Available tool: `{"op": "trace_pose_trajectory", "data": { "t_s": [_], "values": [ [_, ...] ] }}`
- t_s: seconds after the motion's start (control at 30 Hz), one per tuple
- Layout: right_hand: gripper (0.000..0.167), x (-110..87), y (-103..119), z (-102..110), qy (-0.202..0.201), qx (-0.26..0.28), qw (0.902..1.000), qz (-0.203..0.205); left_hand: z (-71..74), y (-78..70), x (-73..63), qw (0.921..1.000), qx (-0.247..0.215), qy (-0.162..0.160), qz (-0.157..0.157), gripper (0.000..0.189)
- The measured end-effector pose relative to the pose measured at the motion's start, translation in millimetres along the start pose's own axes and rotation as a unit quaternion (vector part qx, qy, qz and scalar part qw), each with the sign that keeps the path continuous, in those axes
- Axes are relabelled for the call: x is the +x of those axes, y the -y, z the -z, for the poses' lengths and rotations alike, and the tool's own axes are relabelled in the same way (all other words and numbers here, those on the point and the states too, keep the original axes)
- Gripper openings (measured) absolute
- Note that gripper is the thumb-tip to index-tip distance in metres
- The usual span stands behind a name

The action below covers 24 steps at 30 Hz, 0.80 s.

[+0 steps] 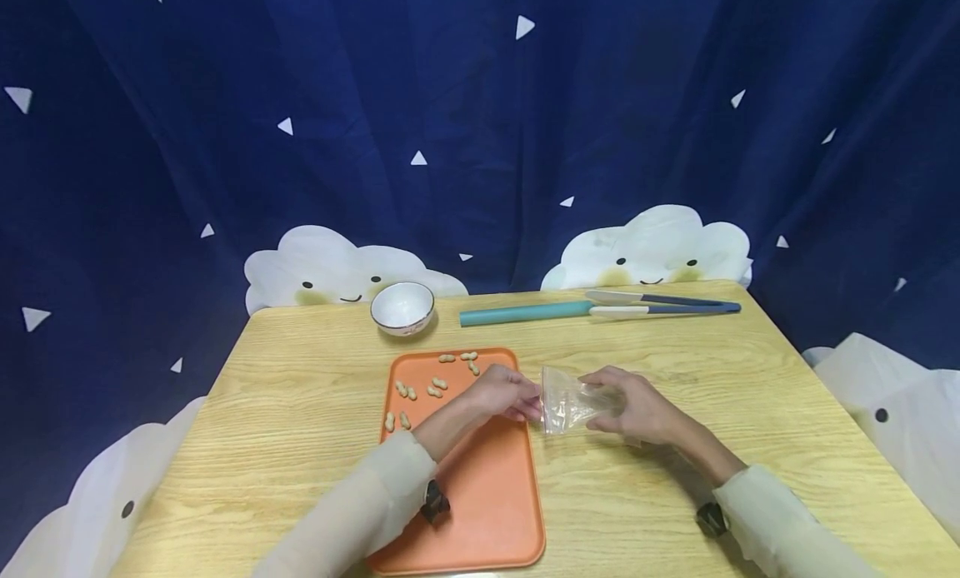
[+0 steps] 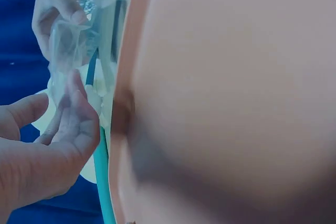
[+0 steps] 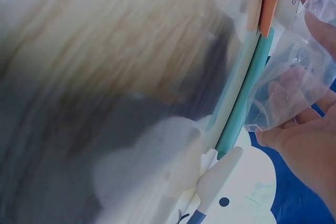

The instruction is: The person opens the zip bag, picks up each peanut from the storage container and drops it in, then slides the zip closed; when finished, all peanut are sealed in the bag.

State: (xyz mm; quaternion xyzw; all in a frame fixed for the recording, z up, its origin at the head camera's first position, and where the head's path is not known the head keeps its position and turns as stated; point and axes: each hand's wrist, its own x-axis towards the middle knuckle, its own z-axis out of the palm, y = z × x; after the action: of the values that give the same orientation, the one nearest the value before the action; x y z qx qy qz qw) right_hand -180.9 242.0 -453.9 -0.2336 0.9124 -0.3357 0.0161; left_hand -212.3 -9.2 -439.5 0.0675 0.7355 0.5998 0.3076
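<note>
A clear plastic zip bag is held above the table just right of the orange tray. My right hand grips the bag's far end, its thumb and fingers around the film. At the zip edge is my left hand, over the tray's right rim. In the left wrist view the left thumb stands well apart from the fingers, whose tips meet the bag's mouth. The bag looks crumpled, and I see no contents in it. Several unshelled peanuts lie on the tray's upper and left parts.
Behind the tray stands a white bowl with a dark rim. A long teal bar lies along the table's back, touching or close to blue and white tongs. A dark blue curtain with clouds hangs behind.
</note>
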Motion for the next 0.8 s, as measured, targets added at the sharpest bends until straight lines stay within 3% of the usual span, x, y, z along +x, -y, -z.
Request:
{"op": "trace_pose_trajectory", "data": {
  "t_s": [0.13, 0.33, 0.57, 0.67, 0.8],
  "values": [
    [0.061, 0.1, 1, -1, 0.002, 0.006, 1.0000, -0.004, -1.6, -1.0, 1.8, 0.9996, -0.028, 0.008, -0.003, 0.018],
    [0.063, -0.7, 3, 1, 0.015, -0.004, 0.9998, -0.008, -3.9, -3.9, 3.5, 0.9993, -0.033, 0.013, -0.007, 0.019],
    [0.078, -1.6, 15, 19, 0.056, -0.036, 0.9978, -0.002, -7.8, -9.1, 3.3, 0.9989, -0.045, 0.010, -0.011, 0.018],
    [0.070, 1.3, 22, 26, 0.030, -0.031, 0.9990, 0.009, -9.1, -10.7, 2.2, 0.9986, -0.050, 0.006, -0.012, 0.018],
    [0.043, 7.2, 30, 27, -0.019, -0.012, 0.9996, 0.016, -10.8, -12.8, 0.9, 0.9986, -0.052, 0.003, -0.011, 0.017]
  ]
}}
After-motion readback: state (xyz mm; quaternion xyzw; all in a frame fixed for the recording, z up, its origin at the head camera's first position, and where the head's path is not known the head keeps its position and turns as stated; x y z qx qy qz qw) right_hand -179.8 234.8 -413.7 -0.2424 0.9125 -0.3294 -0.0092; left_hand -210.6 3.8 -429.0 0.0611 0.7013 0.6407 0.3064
